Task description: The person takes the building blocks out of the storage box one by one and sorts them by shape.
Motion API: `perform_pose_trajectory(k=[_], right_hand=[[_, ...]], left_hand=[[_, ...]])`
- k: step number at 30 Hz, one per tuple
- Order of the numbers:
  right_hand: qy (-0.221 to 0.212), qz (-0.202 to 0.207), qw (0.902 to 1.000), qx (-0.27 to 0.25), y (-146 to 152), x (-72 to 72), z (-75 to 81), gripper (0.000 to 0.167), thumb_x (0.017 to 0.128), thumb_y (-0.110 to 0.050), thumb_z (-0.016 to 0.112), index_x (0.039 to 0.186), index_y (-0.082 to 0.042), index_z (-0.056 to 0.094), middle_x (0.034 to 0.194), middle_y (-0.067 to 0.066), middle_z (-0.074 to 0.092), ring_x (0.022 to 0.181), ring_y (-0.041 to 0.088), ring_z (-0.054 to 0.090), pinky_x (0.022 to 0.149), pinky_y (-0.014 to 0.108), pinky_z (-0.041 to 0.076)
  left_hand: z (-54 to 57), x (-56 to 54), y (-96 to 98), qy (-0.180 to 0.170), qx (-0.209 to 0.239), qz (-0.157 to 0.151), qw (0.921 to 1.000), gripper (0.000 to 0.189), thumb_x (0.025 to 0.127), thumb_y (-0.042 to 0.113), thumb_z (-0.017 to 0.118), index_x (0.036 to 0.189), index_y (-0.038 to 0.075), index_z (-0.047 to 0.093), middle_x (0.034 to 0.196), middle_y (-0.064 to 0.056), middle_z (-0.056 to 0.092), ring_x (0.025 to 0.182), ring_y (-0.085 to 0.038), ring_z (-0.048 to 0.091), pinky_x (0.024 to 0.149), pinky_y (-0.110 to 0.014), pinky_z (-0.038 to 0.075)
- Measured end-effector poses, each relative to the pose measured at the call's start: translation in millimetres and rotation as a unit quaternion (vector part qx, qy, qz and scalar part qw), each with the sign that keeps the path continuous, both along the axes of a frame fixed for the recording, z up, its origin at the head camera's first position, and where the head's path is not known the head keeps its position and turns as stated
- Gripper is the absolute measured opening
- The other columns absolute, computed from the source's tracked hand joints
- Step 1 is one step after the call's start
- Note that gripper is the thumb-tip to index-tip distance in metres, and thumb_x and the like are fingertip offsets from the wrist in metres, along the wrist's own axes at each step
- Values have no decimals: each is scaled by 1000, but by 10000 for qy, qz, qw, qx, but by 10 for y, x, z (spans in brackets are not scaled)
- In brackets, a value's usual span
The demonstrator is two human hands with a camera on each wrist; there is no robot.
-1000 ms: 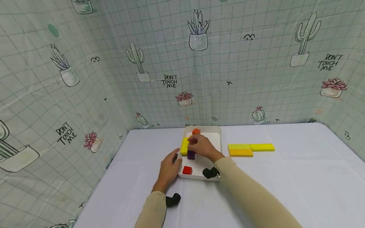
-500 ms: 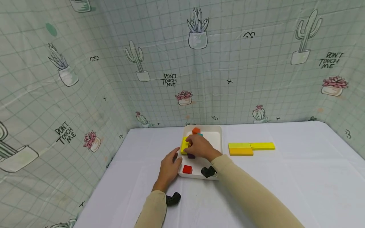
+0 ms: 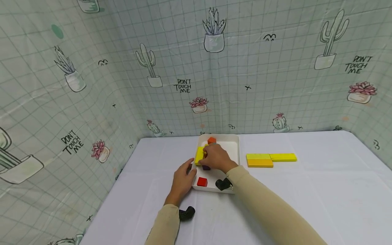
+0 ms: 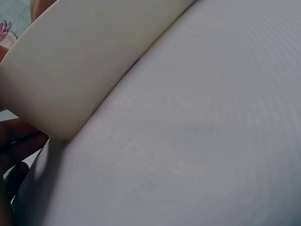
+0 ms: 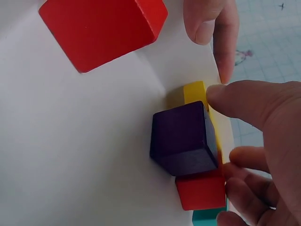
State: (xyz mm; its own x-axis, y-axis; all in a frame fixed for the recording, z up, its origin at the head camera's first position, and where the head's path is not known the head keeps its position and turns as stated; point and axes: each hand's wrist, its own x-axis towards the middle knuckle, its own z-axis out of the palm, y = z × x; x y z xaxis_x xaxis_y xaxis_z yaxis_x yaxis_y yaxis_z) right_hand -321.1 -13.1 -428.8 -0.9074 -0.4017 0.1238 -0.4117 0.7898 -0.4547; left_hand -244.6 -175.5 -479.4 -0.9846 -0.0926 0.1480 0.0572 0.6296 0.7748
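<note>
Tray (image 3: 232, 148): now clamping right hand (image 3: 218, 157) on yellow block (image 3: 199, 154) along left side, thumb to fingers, covering more of purple cube (image 5: 181, 136) than a second ago. Steadying tray with loose-fingered left hand (image 3: 181, 182). Probably adjusting block's place inside, not lifting out.

We see a smooth, plastic-looking tray (image 3: 234, 147), smooth, faintly glossy faces on the purple block (image 5: 178, 125) and red block (image 5: 99, 33), matt cloth sleeves (image 3: 263, 200) and a creased cloth backdrop (image 3: 242, 68).
</note>
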Motion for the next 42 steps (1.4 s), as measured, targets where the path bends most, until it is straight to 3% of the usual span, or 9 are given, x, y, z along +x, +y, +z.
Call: perform_pose_trajectory(k=[8, 15, 22, 28, 34, 38, 42], right_hand=[[-84, -117, 9986, 518, -23, -9, -3, 36, 80, -47, 81, 88, -12, 77, 85, 0, 55, 86, 21, 50, 75, 33, 51], [-25, -215, 9964, 815, -55, -21, -27, 41, 83, -51, 77, 91, -11, 76, 91, 3, 56, 90, 24, 48, 71, 35, 49], [-60, -301, 9924, 1195, -98, -50, -19, 55, 82, -57, 73, 104, -6, 72, 99, 9, 59, 94, 26, 48, 77, 38, 52], [-175, -286, 9967, 738, -78, -60, -39, 47, 81, -52, 76, 99, -8, 73, 87, 4, 60, 89, 25, 50, 71, 36, 51], [23, -122, 9997, 212, -42, -93, -96, 32, 84, -42, 77, 91, -11, 75, 74, -3, 60, 78, 20, 53, 66, 30, 51], [-29, -108, 9999, 47, -49, -116, -119, 31, 85, -38, 77, 95, -8, 74, 76, -2, 62, 76, 19, 54, 71, 31, 53], [-211, -291, 9993, 64, -63, -142, -133, 33, 85, -41, 78, 88, -9, 71, 70, -1, 59, 71, 19, 55, 64, 30, 51]], left_hand=[[7, -22, -1, 16, -23, -17, 10000, 49, 100, 24, 58, 148, 18, 51, 134, -10, 61, 130, -29, 52, 112, -54, 36], [-5, -7, -11, 60, -30, -47, 10000, 48, 100, 24, 57, 148, 18, 52, 133, -10, 62, 130, -29, 52, 113, -54, 35], [-13, -13, -19, 77, -25, -75, 9999, 48, 100, 24, 57, 147, 19, 52, 133, -10, 62, 131, -29, 51, 113, -53, 35], [-29, -13, -30, 81, -60, -120, 9999, 48, 100, 26, 56, 148, 19, 52, 134, -9, 62, 132, -29, 51, 112, -53, 35], [-12, 1, -42, 123, -69, -142, 9998, 48, 99, 24, 57, 147, 18, 52, 131, -10, 63, 130, -29, 52, 112, -53, 36], [-16, 1, -38, 105, -26, -120, 9999, 48, 100, 24, 56, 147, 18, 52, 131, -10, 63, 130, -29, 52, 112, -53, 35], [-19, -12, -24, 121, 2, -128, 9998, 48, 100, 25, 56, 147, 18, 52, 132, -9, 63, 130, -28, 52, 112, -53, 36]])
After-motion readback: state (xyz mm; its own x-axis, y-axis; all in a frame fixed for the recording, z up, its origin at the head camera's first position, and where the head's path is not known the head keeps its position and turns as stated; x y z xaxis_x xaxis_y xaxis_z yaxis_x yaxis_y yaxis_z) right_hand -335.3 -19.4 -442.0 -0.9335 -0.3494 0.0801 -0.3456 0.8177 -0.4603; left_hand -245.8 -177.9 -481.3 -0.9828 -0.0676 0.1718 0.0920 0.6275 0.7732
